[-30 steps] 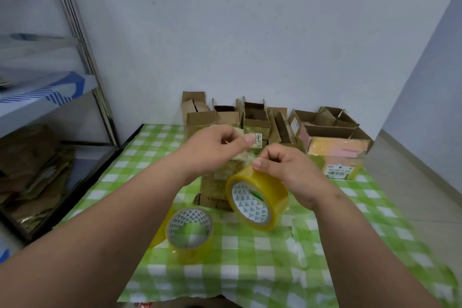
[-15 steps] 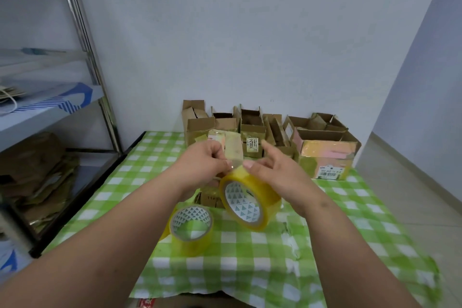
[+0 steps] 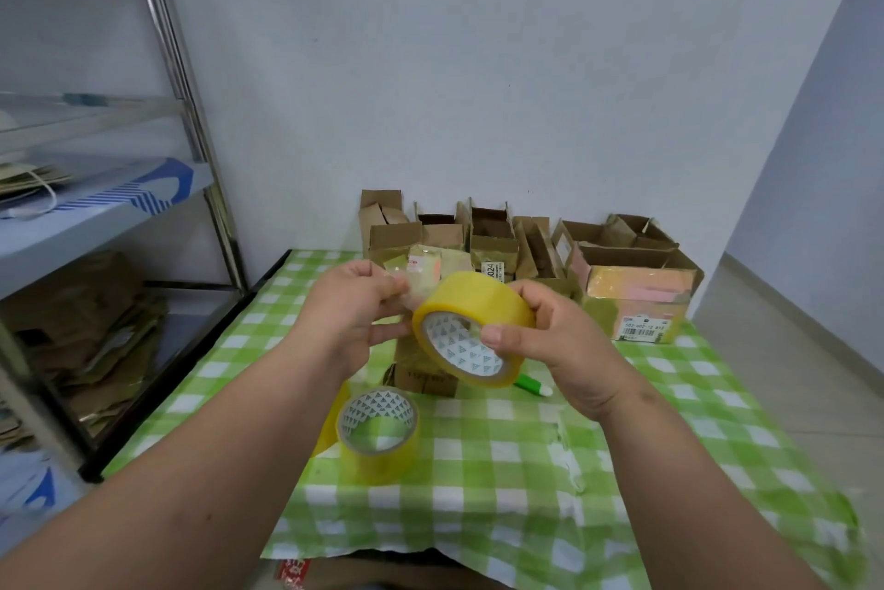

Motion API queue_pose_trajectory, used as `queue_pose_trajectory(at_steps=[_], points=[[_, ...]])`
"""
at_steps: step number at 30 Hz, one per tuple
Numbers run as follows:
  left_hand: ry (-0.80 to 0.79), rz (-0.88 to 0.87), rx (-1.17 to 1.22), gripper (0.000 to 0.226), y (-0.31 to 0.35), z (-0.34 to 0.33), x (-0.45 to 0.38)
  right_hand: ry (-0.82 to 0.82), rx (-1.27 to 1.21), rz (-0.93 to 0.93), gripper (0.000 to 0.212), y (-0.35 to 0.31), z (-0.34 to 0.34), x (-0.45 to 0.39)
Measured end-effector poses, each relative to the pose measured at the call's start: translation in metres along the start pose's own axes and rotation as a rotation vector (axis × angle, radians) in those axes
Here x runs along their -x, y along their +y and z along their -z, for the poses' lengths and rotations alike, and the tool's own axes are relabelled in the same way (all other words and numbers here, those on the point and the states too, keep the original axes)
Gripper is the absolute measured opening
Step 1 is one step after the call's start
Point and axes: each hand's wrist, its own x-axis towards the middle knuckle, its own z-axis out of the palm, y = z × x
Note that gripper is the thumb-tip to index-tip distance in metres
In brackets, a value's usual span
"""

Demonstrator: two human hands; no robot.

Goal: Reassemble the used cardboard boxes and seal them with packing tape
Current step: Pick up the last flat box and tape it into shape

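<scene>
Tape roll [image 3: 471, 331] now raised mid-worktop, right hand [image 3: 559, 345] fingers wrapped round it; left hand [image 3: 356, 316] pinches the peeled tape end, drawn out further. Small box [image 3: 423, 374] beneath awaits sealing.

the tape roll [image 3: 471, 333] is yellow with a white, triangle-patterned core. the tablecloth [image 3: 526, 470] is green-and-white checked. the boxes [image 3: 492, 237] are brown, the wall [image 3: 478, 63] pale blue-white.
</scene>
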Motion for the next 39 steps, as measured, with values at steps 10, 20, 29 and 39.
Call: queue_pose_trajectory(at_steps=[10, 20, 29, 39], points=[[0.114, -0.068, 0.043, 0.024, 0.002, -0.004, -0.017, 0.012, 0.149, 0.003, 0.045, -0.016, 0.030, -0.018], [0.268, -0.074, 0.094, 0.006, -0.002, -0.004, -0.030, 0.043, 0.461, -0.050, 0.036, -0.013, 0.059, -0.039], [0.380, -0.024, 0.059, 0.005, -0.031, 0.000, -0.037, -0.002, 0.561, -0.160, 0.027, 0.001, 0.055, -0.056], [0.402, 0.066, 0.056, 0.011, -0.052, 0.004, -0.045, -0.086, 0.729, -0.236, 0.017, 0.020, 0.050, -0.076]])
